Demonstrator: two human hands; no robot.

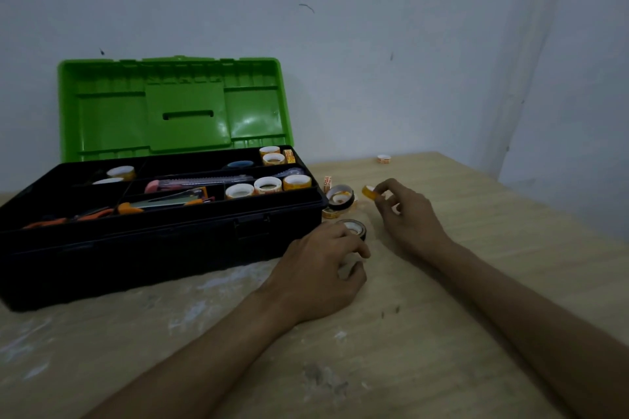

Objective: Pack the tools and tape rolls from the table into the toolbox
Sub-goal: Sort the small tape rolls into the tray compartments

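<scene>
Here, round yellow tape point(368, 192), right hand point(408, 216) pinching

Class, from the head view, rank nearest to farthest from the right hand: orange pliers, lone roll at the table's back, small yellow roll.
1. Small yellow roll, pinched by the right hand.
2. Lone roll, far back.
3. Orange pliers, left, in the toolbox.
</scene>
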